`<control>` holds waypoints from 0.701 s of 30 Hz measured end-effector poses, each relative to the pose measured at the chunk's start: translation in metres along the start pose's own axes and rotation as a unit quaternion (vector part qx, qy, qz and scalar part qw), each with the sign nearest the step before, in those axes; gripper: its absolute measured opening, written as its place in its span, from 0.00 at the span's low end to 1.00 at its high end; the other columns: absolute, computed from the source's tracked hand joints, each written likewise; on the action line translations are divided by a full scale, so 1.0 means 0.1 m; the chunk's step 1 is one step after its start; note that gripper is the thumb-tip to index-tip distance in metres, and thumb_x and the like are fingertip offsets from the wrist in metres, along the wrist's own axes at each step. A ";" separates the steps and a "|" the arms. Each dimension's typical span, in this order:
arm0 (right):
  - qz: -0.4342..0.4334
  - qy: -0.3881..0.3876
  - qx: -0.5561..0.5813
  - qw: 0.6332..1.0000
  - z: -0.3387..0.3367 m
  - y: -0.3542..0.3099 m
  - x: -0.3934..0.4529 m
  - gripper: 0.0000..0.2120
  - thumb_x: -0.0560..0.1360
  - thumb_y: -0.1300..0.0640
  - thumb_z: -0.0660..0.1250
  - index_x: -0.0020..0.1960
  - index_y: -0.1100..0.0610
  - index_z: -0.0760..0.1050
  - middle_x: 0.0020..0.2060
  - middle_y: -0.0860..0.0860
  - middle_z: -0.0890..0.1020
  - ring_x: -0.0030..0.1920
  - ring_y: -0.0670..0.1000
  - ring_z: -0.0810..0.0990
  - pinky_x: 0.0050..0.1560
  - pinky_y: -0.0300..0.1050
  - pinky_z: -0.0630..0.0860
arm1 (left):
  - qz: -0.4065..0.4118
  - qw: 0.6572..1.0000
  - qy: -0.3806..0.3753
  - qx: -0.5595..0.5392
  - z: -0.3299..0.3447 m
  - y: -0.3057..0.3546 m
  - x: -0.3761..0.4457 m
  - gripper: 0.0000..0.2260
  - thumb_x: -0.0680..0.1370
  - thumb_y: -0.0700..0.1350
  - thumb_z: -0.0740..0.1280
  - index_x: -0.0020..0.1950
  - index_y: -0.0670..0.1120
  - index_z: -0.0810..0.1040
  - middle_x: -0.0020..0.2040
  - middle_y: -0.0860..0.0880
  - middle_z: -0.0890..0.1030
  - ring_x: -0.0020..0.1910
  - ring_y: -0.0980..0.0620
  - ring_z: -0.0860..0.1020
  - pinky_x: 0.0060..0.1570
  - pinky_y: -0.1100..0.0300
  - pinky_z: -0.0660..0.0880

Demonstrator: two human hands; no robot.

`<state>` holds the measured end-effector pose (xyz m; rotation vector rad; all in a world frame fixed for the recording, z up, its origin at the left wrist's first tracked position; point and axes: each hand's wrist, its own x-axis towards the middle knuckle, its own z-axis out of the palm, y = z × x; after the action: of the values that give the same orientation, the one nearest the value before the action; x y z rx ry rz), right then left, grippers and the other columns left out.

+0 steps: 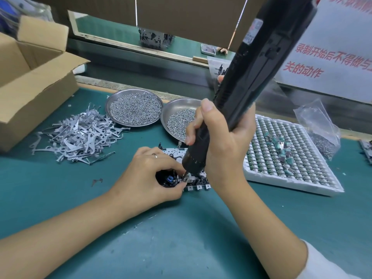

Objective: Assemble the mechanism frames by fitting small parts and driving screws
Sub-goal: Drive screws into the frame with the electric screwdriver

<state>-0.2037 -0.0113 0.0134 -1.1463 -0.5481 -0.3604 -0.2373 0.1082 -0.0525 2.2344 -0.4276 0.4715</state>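
Here the right hand [219, 141] is wrapping its fingers and thumb around the long black electric screwdriver [247, 77], which is leaning up and to the right, its thin bit coming down onto the small metal and black plastic mechanism frame [193, 178] that is lying on the green table [181, 228] between the two hands. The left hand [149, 174] is resting on the near left part of that frame, its fingertips curling in and pinching something small right at the bit's tip; what exactly is being pinched is too small to tell. A ring is showing on one finger of that hand.

Behind the frame, two round shallow metal dishes are sitting side by side: the left dish [133, 109] is carrying a heap of small silver screws, and the right dish [181, 117], partly hidden by the right hand, is carrying a smaller heap of screws. To the left of the dishes a loose pile of flat grey metal levers [78, 133] is spreading over the table, just beside an open brown cardboard box [34, 77]. To the right of the hands a white foam tray [289, 158] is holding rows of small parts, with a few loose teal pieces lying on top. A crumpled clear plastic bag [320, 125] is lying at the tray's far right corner.
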 end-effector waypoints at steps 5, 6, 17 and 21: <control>0.001 0.001 0.002 1.000 0.00 0.01 -0.01 0.09 0.73 0.66 0.62 0.45 0.58 0.62 0.23 0.48 0.71 0.20 0.52 0.68 0.24 0.40 0.67 | -0.004 1.000 -0.001 0.002 0.00 -0.01 -0.01 0.08 0.62 0.49 0.74 0.39 0.49 0.84 0.36 0.64 0.77 0.41 0.59 0.74 0.52 0.59 0.66; 0.002 0.001 0.001 1.000 0.00 0.01 -0.01 0.09 0.73 0.67 0.62 0.45 0.58 0.62 0.24 0.48 0.71 0.20 0.52 0.68 0.24 0.40 0.67 | -0.003 1.000 -0.001 0.003 0.00 -0.01 -0.01 0.08 0.62 0.49 0.74 0.39 0.49 0.84 0.35 0.64 0.77 0.41 0.59 0.74 0.52 0.59 0.66; -0.025 0.018 0.004 1.000 -0.13 -0.03 0.08 0.09 0.71 0.60 0.65 0.47 0.56 0.65 0.25 0.50 0.71 0.20 0.53 0.69 0.25 0.41 0.68 | -0.007 1.000 -0.005 -0.005 -0.01 0.01 -0.01 0.08 0.63 0.48 0.74 0.41 0.52 0.85 0.36 0.64 0.78 0.42 0.60 0.73 0.54 0.62 0.64; 0.018 0.021 -0.031 0.999 -0.14 0.05 0.08 0.09 0.73 0.64 0.65 0.45 0.56 0.64 0.24 0.50 0.71 0.20 0.52 0.69 0.25 0.39 0.67 | -0.010 1.000 -0.009 0.002 -0.01 0.02 -0.02 0.08 0.63 0.49 0.74 0.41 0.52 0.85 0.36 0.61 0.80 0.41 0.60 0.73 0.54 0.59 0.65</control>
<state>-0.1914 -0.0218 0.0099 -1.2039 -0.4809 -0.3718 -0.2398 0.1079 -0.0515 2.2463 -0.4130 0.4434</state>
